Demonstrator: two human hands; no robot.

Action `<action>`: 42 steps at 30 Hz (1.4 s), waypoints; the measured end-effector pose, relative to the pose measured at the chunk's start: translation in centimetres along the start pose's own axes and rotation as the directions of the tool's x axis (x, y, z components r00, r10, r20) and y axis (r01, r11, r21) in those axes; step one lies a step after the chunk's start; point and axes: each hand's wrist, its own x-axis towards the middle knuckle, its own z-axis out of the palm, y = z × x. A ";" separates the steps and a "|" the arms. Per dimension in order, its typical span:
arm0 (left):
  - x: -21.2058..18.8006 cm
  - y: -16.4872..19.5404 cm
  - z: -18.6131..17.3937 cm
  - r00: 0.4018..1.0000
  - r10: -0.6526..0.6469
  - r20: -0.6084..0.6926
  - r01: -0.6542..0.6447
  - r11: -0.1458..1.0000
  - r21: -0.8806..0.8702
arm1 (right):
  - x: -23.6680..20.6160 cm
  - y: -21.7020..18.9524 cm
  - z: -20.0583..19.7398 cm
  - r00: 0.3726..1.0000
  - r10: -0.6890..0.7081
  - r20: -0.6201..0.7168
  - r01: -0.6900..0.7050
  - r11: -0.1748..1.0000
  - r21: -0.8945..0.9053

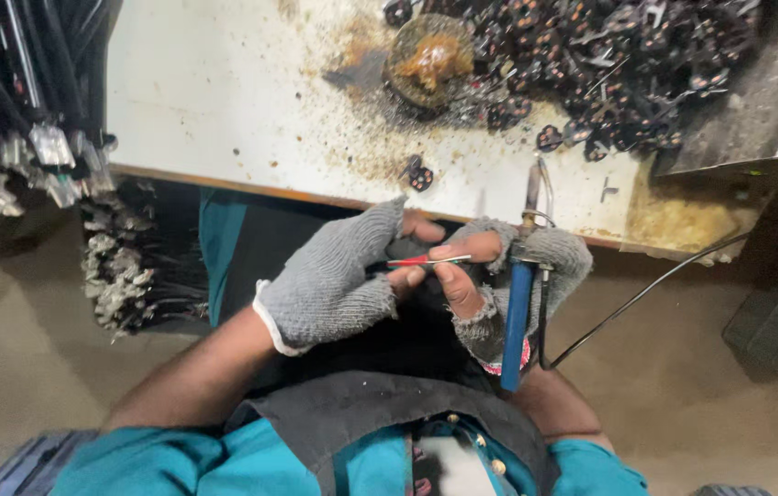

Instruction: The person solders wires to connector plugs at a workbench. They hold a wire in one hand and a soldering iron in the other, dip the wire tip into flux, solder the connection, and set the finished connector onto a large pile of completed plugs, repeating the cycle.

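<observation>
- The left hand (338, 280), in a grey fingerless glove, is closing its fingertips on a thin red wire (418, 261) just below the edge of the white workbench (214, 83).
- The right hand (508, 276), gloved alike, is pinching the same wire's pale end between thumb and forefinger while gripping a blue-handled soldering iron (518, 308), tip pointing up toward the bench.
- A black cord (655, 285) is trailing from the iron toward the right.
- A heap of small black parts (619, 64) is lying on the bench's far right, beside a round, brown-crusted tin (429, 57).
- Bundled black cables (22, 101) are hanging at left.
</observation>
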 end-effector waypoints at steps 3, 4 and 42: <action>0.4 -0.6 0.9 0.994 0.051 -0.097 -0.035 0.986 0.162 | 0.2 -0.4 0.1 0.999 -0.002 -0.049 0.005 0.999 0.053; 0.4 -0.6 1.0 0.993 0.043 -0.114 -0.015 0.972 0.234 | 0.2 -0.5 0.1 0.999 0.002 -0.045 0.000 0.999 0.038; 1.0 -1.9 0.9 0.945 0.215 -0.246 -0.123 0.931 0.343 | 1.3 0.6 0.7 0.997 0.068 -0.045 -0.064 0.995 0.080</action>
